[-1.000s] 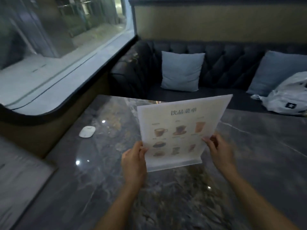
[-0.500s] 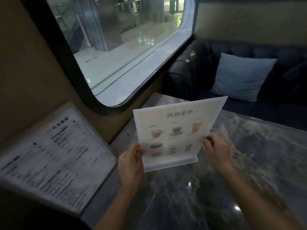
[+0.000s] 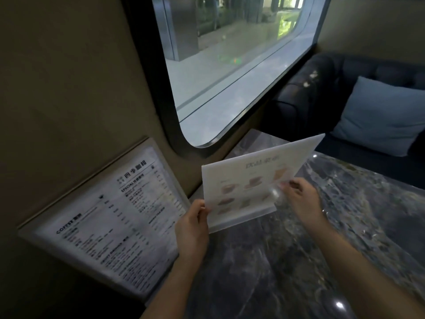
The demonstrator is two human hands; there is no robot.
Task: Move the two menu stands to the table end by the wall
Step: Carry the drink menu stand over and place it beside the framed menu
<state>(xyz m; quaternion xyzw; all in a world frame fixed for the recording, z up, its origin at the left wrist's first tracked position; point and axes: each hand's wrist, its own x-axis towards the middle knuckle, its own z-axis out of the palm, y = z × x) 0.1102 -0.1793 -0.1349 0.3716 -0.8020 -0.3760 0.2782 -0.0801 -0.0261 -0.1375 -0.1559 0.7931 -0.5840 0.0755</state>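
A clear acrylic menu stand with drink pictures (image 3: pixel 250 180) hangs tilted above the dark marble table (image 3: pixel 276 261). My left hand (image 3: pixel 192 229) grips its lower left edge and my right hand (image 3: pixel 301 199) grips its lower right side. A second menu stand with black coffee-list text (image 3: pixel 110 222) stands at the table's left end, leaning against the beige wall (image 3: pixel 69 100). The held stand's left edge is close to the right edge of that second stand.
A large window (image 3: pixel 230 65) with a dark rounded frame sits above the table's far left side. A dark tufted sofa (image 3: pixel 322 100) with a light blue cushion (image 3: pixel 379 116) runs behind the table at the right.
The view has swung left toward the wall. Both hands have carried the drink menu stand leftward, near the coffee menu stand, and it now tilts more. The white object on the table has left the view.
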